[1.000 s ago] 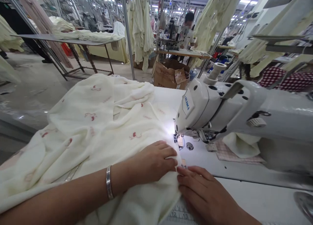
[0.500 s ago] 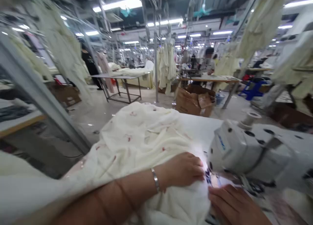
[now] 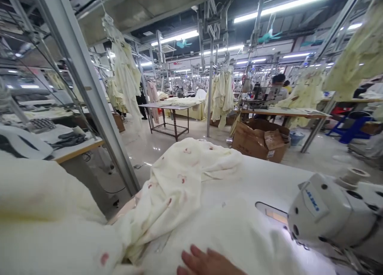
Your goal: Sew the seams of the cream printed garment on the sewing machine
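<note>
Cream cloth with small reddish prints lies bunched over the left part of the white sewing table. Its paler, smoother stretch runs toward the machine. At the bottom edge, my right hand rests on this cloth with its fingers apart; the wrist is cut off by the frame. The white sewing machine stands at the right, its lamp lit over the needle area, where cloth lies below. My left hand is out of view.
A metal post rises at the left, beside another worktable with dark cloth. Beyond my table stand an open cardboard box and a metal-legged table. Pale garments hang from rails. A person sits farther back.
My left hand has left the view. My right hand has gone from the needle area to the cloth at bottom centre. The cloth has been drawn left from the needle, and the view has shifted.
</note>
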Tool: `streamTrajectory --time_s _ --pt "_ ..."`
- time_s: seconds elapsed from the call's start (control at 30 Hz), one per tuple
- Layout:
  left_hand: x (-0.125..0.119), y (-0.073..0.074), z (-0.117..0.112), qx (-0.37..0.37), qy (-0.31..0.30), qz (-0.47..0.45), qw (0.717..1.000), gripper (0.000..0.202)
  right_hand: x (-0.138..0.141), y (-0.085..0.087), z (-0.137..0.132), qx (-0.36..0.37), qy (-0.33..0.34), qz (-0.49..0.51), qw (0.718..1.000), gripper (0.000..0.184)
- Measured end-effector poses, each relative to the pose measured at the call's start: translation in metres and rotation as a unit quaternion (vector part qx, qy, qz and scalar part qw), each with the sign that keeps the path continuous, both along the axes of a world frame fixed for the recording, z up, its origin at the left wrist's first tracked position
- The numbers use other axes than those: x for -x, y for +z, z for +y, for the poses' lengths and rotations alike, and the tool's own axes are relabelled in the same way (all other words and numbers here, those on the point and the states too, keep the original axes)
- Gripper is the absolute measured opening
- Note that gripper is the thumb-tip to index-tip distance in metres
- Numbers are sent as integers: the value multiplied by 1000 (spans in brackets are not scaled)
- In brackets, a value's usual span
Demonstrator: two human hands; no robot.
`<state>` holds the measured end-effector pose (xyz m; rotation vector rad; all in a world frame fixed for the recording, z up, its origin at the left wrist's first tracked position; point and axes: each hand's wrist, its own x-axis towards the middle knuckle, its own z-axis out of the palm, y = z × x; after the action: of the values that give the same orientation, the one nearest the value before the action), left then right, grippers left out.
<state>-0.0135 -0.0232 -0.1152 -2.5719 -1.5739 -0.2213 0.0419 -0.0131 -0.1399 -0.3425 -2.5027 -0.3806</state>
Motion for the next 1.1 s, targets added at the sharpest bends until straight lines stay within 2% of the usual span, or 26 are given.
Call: streamTrajectory --time_s 0.07,0.1,0.17,0.23,0.3,0.37,0.4,0.47,0.53,0.63,0.7,0.77,0.8,0.87,0.93,1.0,1.1 --pt "3 -8 -11 8 -28 -1 1000 38 -5 9 24 34 -14 -32 999 40" --pt "4 -11 -17 12 -55 -14 998 38 -13 14 37 67 -64 -38 995 46" --pt "10 -14 -23 22 -89 -39 995 40 -34 24 56 113 -178 -27 977 40" --pt "30 -11 -22 47 -115 -54 991 47 -58 31 54 140 -260 -21 955 44" --pt "63 -1 -13 106 -154 -34 982 56 -85 34 27 155 -265 -48 950 43" --pt "97 12 -4 167 -187 -4 968 55 -117 37 -15 152 -209 -105 960 45" --pt "109 20 -1 194 -184 13 963 57 -134 39 -36 109 -195 -139 965 50" --pt "117 33 0 223 -159 41 961 59 -165 43 -68 30 -228 -127 965 48" --pt "100 42 -1 209 -142 47 966 57 -181 47 -85 19 -261 -77 962 35" --pt "54 37 3 155 -190 7 969 50 -174 46 -91 109 -246 -29 963 26" --pt "31 26 9 134 -224 -15 965 51 -161 41 -92 148 -202 -2 968 40" --pt "22 17 15 130 -227 -13 965 56 -155 40 -95 169 -163 35 971 59" --pt "20 15 17 129 -223 -11 966 58 -156 42 -96 189 -156 40 969 60" --pt "17 18 16 117 -223 -22 967 58 -163 49 -94 248 -181 16 952 54" --pt "8 25 12 99 -257 -43 960 43 -172 56 -87 281 -222 -16 934 35" --pt "-6 31 7 93 -300 -45 948 30 -178 58 -74 268 -266 -48 925 18" --pt "-25 30 7 85 -306 -24 948 24 -182 49 -52 216 -314 -85 920 20"
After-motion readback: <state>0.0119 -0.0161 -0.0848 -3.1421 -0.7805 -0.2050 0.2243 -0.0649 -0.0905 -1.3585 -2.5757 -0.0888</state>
